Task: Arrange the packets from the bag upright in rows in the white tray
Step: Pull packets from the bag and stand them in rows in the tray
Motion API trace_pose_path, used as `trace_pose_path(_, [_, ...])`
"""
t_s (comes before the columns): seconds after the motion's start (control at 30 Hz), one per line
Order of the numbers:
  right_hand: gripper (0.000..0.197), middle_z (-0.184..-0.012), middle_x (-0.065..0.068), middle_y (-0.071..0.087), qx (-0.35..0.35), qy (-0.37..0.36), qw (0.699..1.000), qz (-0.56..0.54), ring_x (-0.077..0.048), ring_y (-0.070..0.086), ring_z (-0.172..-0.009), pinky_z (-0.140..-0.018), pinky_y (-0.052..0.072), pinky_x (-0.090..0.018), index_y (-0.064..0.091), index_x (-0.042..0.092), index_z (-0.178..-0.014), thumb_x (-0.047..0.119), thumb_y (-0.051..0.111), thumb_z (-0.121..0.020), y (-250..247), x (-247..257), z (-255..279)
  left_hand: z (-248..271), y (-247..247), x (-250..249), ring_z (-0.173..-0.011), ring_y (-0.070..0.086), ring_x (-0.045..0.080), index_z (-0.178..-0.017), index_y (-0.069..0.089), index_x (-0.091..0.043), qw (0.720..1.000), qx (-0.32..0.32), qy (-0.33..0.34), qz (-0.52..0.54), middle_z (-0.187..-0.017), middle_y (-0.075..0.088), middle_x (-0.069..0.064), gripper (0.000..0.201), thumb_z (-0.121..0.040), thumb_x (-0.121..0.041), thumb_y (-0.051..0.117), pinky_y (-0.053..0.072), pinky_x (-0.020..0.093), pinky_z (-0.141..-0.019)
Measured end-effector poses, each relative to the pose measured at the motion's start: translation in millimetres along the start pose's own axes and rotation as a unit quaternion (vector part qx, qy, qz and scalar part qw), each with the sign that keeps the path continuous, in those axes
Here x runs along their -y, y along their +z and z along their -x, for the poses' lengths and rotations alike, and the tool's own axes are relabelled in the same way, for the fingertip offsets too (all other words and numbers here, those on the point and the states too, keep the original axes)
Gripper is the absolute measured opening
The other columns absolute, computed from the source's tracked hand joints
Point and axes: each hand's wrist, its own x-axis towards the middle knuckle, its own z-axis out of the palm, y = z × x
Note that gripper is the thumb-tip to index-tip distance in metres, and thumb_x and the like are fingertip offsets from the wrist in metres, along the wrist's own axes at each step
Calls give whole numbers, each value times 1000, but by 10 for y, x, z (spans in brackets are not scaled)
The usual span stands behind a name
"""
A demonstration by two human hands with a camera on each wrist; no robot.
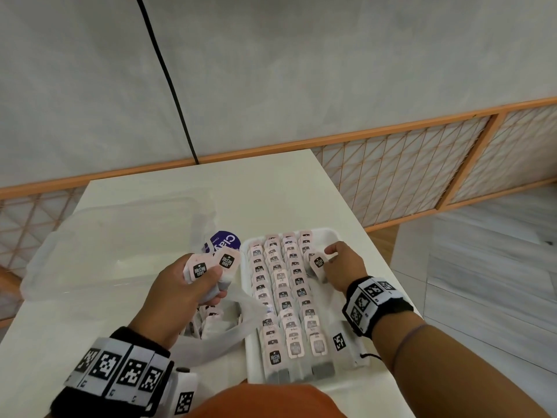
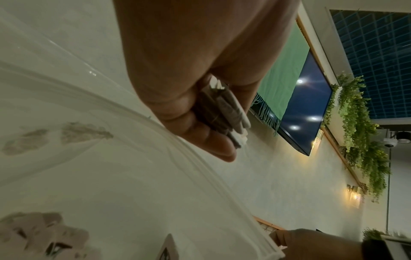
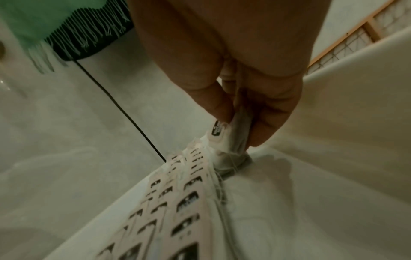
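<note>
Pale pink packets (image 1: 294,300) with black labels, white tray (image 1: 331,235), black-and-white checker-patterned wristbands (image 1: 120,369)

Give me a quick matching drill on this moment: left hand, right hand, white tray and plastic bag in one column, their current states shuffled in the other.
Things:
1. left hand
2. right hand
3. white tray
4. plastic bag

States:
A. holds three packed rows of tea packets
B. pinches one tea packet down at the tray's right side
C. lies open beside the tray, packets still inside
D. grips a small bunch of tea packets above the bag

Pairs: 1-D, 2-B, 3-A, 4-C
</note>
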Motion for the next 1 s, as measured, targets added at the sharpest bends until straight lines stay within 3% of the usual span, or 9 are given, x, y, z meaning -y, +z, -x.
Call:
trace_pose_path(0.2, [27,-102,-9,66,-2,-23,999,44,-24,59,-91,-79,49,-31,49,16,-119,18,50,-92,68,41,14,3,-17,3,-73,73,29,-96,64,-15,1000,-1,-6,-9,-78,75,9,7,-89,-15,64,59,41,-70])
trace_pose_path(0.4, [28,-91,-7,57,-4,-15,998,66,-24,56,-84,-79,50,-35,46,13,-121,17,49,-93,124,57,-7,17,-44,9,-74,73,28,-96,64,-15,1000,1,-5,-17,-79,75,8,8,-89,-15,64,59,41,-71])
trace_pose_path(0.5, [36,-107,-13,60,-3,-19,996,90,-29,59,-97,-84,50,-37,42,12,-127,14,49,-92,140,47,-12,25,-50,20,-74,73,28,-98,64,-14,1000,2,-6,-18,-80,75,10,10,-89,-16,64,59,40,-71])
trace_pose_path(0.6, [50,-127,-16,52,14,-14,984,174,-31,54,-115,-94,46,-36,33,9,-135,17,52,-90,167,17,-15,30,-51,26,-73,73,26,-99,63,-15,1000,2,-8,-22,-82,74,9,11,-88,-17,64,59,37,-68])
trace_pose_path(0.73, [48,-134,-15,46,48,6,967,248,-29,50,-121,-98,43,-33,36,5,-132,26,51,-91,165,7,1,23,-52,42,-73,73,27,-98,64,-15,1000,2,-7,-21,-81,74,8,10,-88,-15,64,59,39,-69])
trace_pose_path(0.9, [38,-121,-13,60,75,-36,949,305,-26,59,-110,-88,50,-28,52,2,-119,29,51,-93,161,16,4,38,-36,40,-74,73,28,-98,63,-16,1000,6,-12,-22,-81,74,8,11,-88,-16,65,59,42,-71])
trace_pose_path(1.0, [37,-118,-12,61,71,-38,953,293,-26,61,-106,-79,48,-27,53,3,-117,28,54,-91,188,-13,-23,46,-47,39,-75,73,30,-98,64,-17,1000,5,-15,-17,-82,75,9,10,-88,-15,65,59,44,-73])
